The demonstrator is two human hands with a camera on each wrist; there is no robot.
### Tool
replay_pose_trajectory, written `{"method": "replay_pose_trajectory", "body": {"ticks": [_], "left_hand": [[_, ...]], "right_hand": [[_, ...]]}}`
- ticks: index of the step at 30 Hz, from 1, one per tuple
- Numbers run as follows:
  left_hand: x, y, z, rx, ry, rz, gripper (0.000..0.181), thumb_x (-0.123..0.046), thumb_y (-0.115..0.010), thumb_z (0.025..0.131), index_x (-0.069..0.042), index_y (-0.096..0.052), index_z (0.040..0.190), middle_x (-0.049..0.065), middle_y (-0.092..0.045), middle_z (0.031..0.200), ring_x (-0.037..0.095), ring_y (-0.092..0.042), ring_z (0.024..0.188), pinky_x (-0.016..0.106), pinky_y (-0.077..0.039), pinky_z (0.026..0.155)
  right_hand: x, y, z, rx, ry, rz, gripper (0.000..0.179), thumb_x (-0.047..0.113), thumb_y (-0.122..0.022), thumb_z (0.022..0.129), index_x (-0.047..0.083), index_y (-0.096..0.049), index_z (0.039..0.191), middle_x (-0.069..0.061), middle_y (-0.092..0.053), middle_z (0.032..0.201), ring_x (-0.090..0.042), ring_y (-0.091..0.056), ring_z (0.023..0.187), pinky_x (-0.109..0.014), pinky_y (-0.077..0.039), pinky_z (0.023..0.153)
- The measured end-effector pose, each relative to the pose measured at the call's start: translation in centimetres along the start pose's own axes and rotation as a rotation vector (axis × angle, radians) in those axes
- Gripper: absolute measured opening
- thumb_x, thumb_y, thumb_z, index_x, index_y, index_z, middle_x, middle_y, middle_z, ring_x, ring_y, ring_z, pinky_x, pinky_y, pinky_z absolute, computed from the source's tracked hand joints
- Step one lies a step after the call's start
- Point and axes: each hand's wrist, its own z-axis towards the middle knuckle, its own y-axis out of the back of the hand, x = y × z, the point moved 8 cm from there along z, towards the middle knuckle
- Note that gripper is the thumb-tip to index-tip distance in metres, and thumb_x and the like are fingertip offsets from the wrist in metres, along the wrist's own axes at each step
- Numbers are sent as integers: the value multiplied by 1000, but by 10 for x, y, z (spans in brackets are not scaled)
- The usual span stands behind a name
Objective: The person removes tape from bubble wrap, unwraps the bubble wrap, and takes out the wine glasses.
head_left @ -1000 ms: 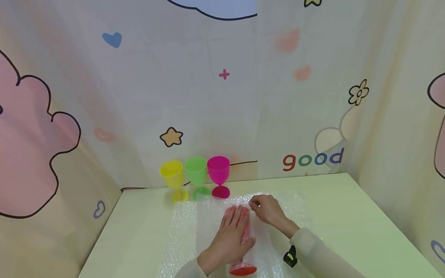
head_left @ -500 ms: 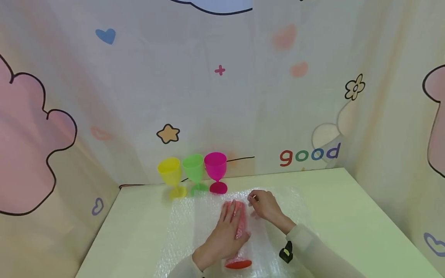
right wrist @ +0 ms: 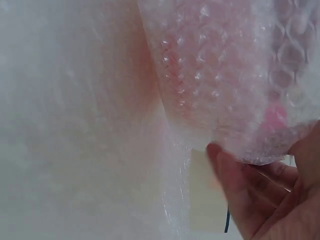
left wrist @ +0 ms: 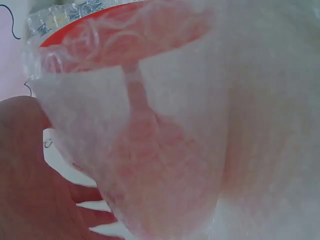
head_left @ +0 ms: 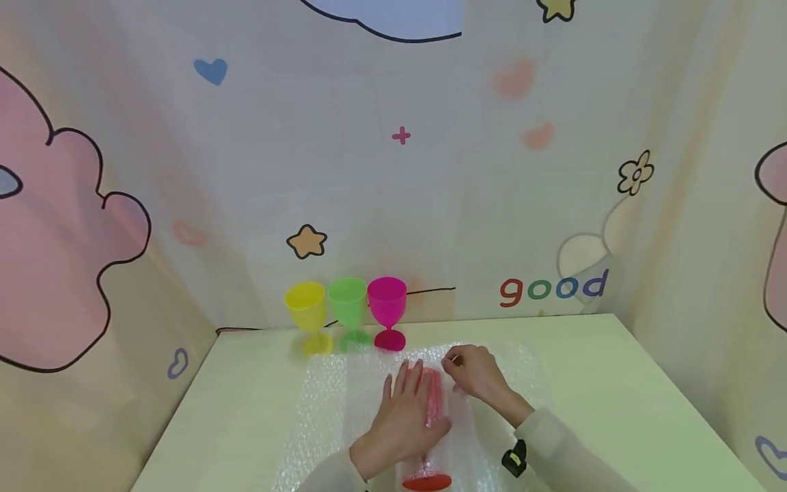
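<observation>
A red plastic goblet (head_left: 435, 400) lies on its side under a layer of bubble wrap (head_left: 322, 403), its round foot (head_left: 426, 482) towards me. My left hand (head_left: 402, 420) rests flat over the goblet's bowl with fingers spread. In the left wrist view the goblet's foot (left wrist: 125, 37) and stem show blurred through the clear sheet, with the left hand (left wrist: 45, 170) at its edge. Beyond the bowl's right side, my right hand (head_left: 476, 372) has curled fingers at the sheet. The right wrist view shows that hand (right wrist: 265, 200) pinching the edge of the bubble wrap (right wrist: 210, 65).
Three more goblets stand upright at the back of the pale table (head_left: 615, 396): yellow (head_left: 306, 307), green (head_left: 348, 301) and magenta (head_left: 388, 301). A printed cloth (head_left: 344, 150) hangs behind the table and along both sides. A black strap (head_left: 515, 458) sits at my right sleeve.
The left hand's fingers have spread wider and shifted slightly left on the goblet, leaving more of its right side visible. My right hand stays at the sheet. The head view shifts slightly.
</observation>
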Motion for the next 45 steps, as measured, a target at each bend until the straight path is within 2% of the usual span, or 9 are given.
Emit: {"method": "replay_pose_trajectory", "body": {"ticks": [4,7,17,22,28,35,38,42,45], "left_hand": [[0,-7,2,24,70,-11,95,-62,-57,85,-6,-24,156,14,-17,165,41,-10,152,63,-20,119],[1,-14,3,57,86,-4,101,-64,-58,84,-7,-19,157,12,-9,167,39,-6,153,61,-22,119],[11,-14,-7,31,47,35,99,-61,-58,86,-6,-16,157,13,-5,167,37,-5,154,56,-28,119],[11,-15,-9,39,23,-1,98,-59,-58,87,-5,-16,157,13,-5,167,37,-5,153,55,-26,120],[12,-15,-8,33,-7,-36,97,-54,-59,88,-1,-15,156,17,-6,166,39,-5,153,53,-25,120],[10,-11,-13,50,-3,-142,95,-51,-61,88,-1,-17,156,16,-5,166,40,-6,153,51,-36,114],[5,-7,-14,51,-1,-125,92,-52,-60,88,-3,-22,155,14,-9,166,39,-7,153,54,-31,117],[-5,-2,-11,37,-52,-48,88,-55,-58,88,-8,-27,155,9,-15,166,32,-10,154,55,-22,121],[-11,-5,-8,50,-92,18,89,-58,-56,89,-10,-24,156,8,-16,166,28,-10,154,53,-16,124]], "right_hand": [[7,1,4,-5,63,-82,13,20,-69,90,10,-74,84,-3,-73,81,-11,-59,65,-26,-49,58],[3,0,6,12,37,-86,12,20,-69,91,10,-73,84,-1,-70,76,-12,-56,62,-25,-47,56],[-10,-3,8,26,24,-53,13,16,-67,92,7,-72,84,-1,-66,70,-11,-53,57,-23,-44,53],[-18,-6,7,53,-25,-51,12,17,-66,93,8,-72,89,-2,-67,74,-11,-55,58,-24,-45,54],[-13,-16,4,145,46,59,15,16,-62,96,11,-72,105,-5,-73,90,-12,-66,68,-25,-53,53],[-7,-12,-2,180,48,68,13,16,-62,96,9,-73,98,-6,-72,85,-13,-69,65,-24,-54,50],[-3,-7,-4,187,48,42,13,17,-63,95,9,-73,97,-6,-73,84,-13,-69,63,-24,-53,51],[2,-4,-4,183,79,-26,14,18,-63,95,10,-74,96,-4,-73,82,-11,-65,62,-25,-51,54],[6,-4,-2,154,108,-92,15,21,-64,94,11,-76,97,-2,-74,85,-11,-63,69,-30,-52,63]]}}
